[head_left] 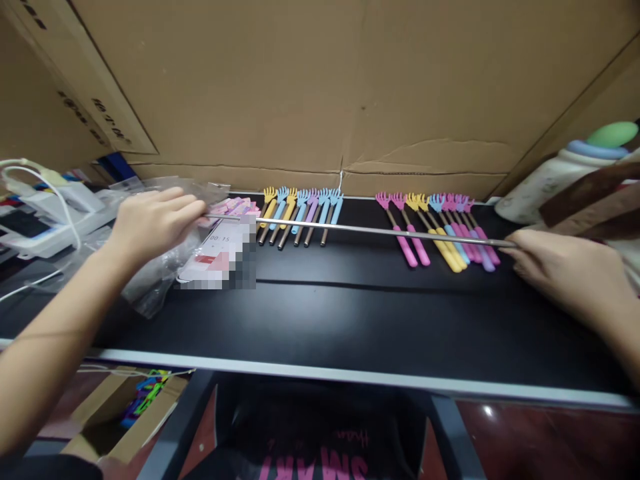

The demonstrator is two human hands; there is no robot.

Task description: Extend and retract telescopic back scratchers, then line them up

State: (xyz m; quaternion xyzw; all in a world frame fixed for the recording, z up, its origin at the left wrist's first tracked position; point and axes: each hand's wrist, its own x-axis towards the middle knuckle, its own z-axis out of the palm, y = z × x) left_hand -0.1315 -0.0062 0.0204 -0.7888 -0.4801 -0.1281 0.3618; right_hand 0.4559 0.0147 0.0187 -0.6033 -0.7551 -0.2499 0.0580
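A thin metal telescopic rod [360,230] stretches level above the black table [350,320], pulled out long. My left hand [153,223] pinches its left end over a clear plastic bag [150,280]. My right hand [565,270] grips the right end, fingers closed round it. Behind the rod lie two rows of small hand-shaped scratchers with coloured grips: a left row [300,213] of yellow, blue and purple ones, and a right row [440,227] of pink, yellow, blue and purple ones.
A phone [220,257] showing a timer lies beside the bag. Cardboard boxes [325,87] wall the back. White chargers and cables [45,207] crowd the far left. A bottle [550,183] stands at the right. An open box of coloured items [145,397] sits under the table.
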